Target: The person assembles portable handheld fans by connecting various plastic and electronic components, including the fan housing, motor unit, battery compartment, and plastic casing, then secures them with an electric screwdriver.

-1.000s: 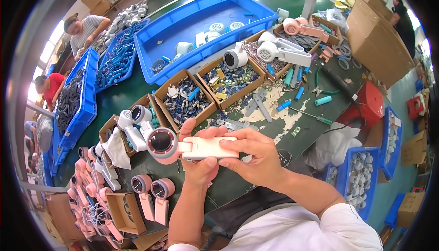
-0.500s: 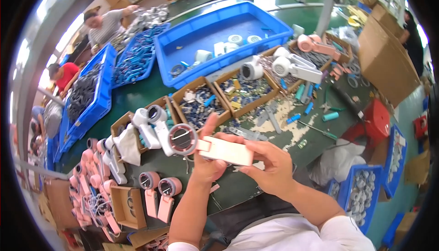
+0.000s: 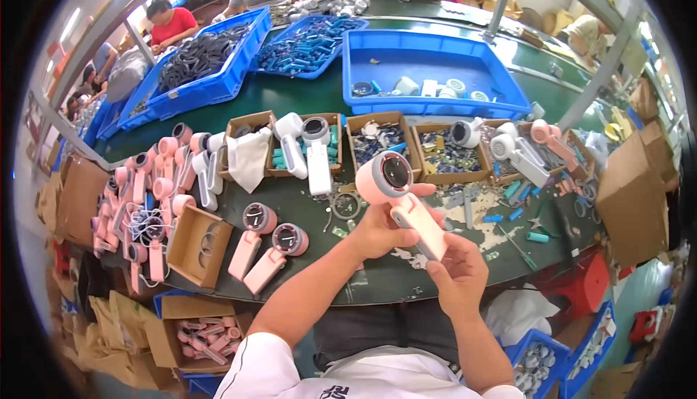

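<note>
A pink handheld fan (image 3: 422,229) is between my two hands above the near edge of the green table. Its round head, with a dark front face, points up and away to the left, and its handle slants down to the right. My left hand (image 3: 381,226) grips the handle near the neck, fingers partly behind it. My right hand (image 3: 462,268) holds the handle's lower end between thumb and fingers. Two more pink fans, a left one (image 3: 248,243) and a right one (image 3: 272,261), lie on the table left of my left forearm.
Pink fans (image 3: 149,196) are heaped at the left beside an open cardboard box (image 3: 178,243). Behind my hands stand cardboard trays of small parts (image 3: 385,117) and white fans (image 3: 317,170). Blue bins (image 3: 435,38) line the back. Pliers and a screwdriver (image 3: 521,248) lie right. Co-workers sit beyond.
My view has swung left and up. The fan has turned from lying nearly sideways to a steeper tilt, head uppermost. Both hands still hold it.
</note>
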A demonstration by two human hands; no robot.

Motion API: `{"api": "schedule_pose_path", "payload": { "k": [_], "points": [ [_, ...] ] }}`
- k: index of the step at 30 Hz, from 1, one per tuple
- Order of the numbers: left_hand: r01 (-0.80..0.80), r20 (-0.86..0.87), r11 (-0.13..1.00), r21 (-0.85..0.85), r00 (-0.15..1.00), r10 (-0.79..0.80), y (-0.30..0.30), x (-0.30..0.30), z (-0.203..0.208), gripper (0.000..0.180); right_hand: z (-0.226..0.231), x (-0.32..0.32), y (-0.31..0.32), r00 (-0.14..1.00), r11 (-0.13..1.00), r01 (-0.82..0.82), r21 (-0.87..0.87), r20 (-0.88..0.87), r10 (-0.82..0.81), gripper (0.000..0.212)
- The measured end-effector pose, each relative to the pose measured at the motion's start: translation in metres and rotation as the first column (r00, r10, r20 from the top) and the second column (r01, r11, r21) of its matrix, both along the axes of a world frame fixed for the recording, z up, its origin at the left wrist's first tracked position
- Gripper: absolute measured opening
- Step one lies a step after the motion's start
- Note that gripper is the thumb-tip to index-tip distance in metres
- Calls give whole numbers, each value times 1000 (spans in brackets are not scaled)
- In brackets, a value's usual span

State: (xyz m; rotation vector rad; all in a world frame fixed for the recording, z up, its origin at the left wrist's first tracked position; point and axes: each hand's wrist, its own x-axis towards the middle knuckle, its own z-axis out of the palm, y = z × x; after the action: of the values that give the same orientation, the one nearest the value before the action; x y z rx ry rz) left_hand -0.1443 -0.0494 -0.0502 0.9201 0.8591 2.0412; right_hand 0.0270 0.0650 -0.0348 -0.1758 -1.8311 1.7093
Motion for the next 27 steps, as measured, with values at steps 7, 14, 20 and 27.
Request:
{"api": "schedule_pose_path", "payload": {
  "k": [7,14,20,27],
  "points": [
    [-29,6,999,25,1000,29,-12,18,35,103,13,5,-6,997,969,-77,-233,-23,73,54],
    [-110,4,994,29,994,110,-129,68,25,94,14,19,-36,955,955,-297,-3,-6,297,69],
    [-147,201,961,-235,960,197,-239,185,-18,77,-4,25,-25,882,865,-467,183,164,441,44],
    [-478,564,520,-709,59,824,-346,315,-177,57,-8,13,-29,766,743,-626,235,365,530,30]
  ]
}}
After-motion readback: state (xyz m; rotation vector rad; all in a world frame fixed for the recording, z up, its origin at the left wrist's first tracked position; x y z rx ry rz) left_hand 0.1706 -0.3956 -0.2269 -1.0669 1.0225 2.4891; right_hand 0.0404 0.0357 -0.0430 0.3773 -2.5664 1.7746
